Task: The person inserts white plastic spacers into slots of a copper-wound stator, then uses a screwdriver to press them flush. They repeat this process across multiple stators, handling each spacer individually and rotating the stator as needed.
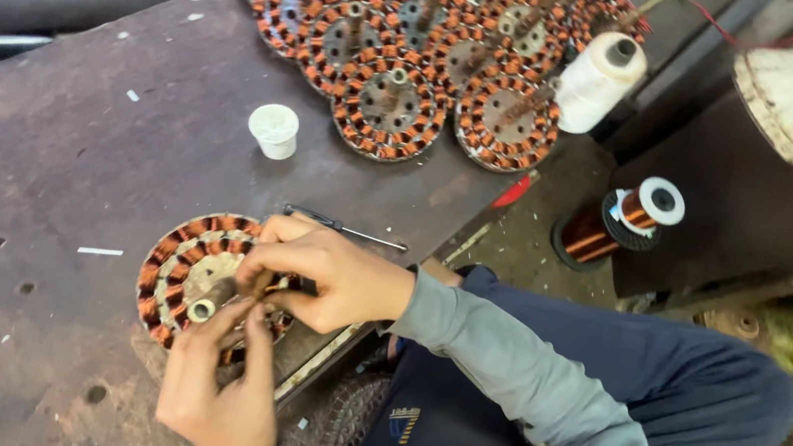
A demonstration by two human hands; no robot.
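A round stator (pixel 177 267) wound with copper coils lies on the dark metal table (pixel 51 160) near its front edge. My left hand (pixel 217 388) comes in from below; its fingers touch the short metal shaft (pixel 202 310) at the stator's middle. My right hand (pixel 330 275), in a grey sleeve, rests over the stator's right side with its fingers curled. It seems to pinch a small dark piece against the windings, but I cannot make out what the piece is.
Several more wound stators (pixel 391 101) are piled at the table's far edge. A small white cup (pixel 274 129), a thin metal tool (pixel 355 233), a white thread cone (pixel 595 81) and a spool of copper wire (pixel 619 220) lie nearby. My blue-trousered legs fill the lower right.
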